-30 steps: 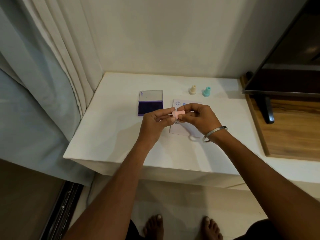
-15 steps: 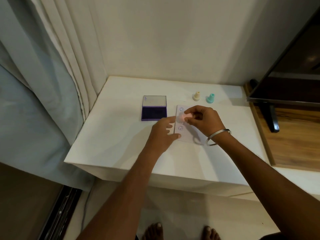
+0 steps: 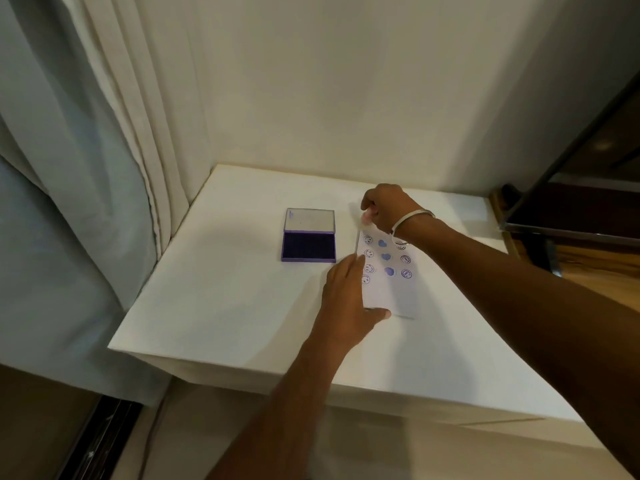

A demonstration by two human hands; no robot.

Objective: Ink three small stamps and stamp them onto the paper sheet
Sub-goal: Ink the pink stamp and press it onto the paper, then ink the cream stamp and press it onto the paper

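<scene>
pink stamp held over the top edge of the printed sheet

right hand (image 3: 389, 206) up at the far end of the paper sheet (image 3: 389, 289), fingers curled tight and pinched around a small pink stamp (image 3: 366, 216), of which only a blurred pale tip shows below the knuckles. whether that tip touches the sheet: cannot tell. silver bangle (image 3: 412, 220) around the right wrist, forearm crossing over the sheet's upper right corner.

left hand (image 3: 346, 303) flat on the sheet's left edge, fingers together and stretched forward, thumb spread out along the near edge, holding nothing, only pressing the paper against the white table (image 3: 225, 306).

on the sheet, three columns of purple-blue prints: smiley faces on the left, solid hearts in the middle, round ringed marks on the right. lower part of the sheet blank.

purple ink pad (image 3: 309, 235) just left of the sheet, apart from it, lid open and lying back, dark pad face up.

pale curtain (image 3: 86, 168) hanging at the left of the table, dark screen edge (image 3: 588, 168) on wooden furniture at the right. the other two stamps not visible, the spot behind the right hand hidden.
</scene>
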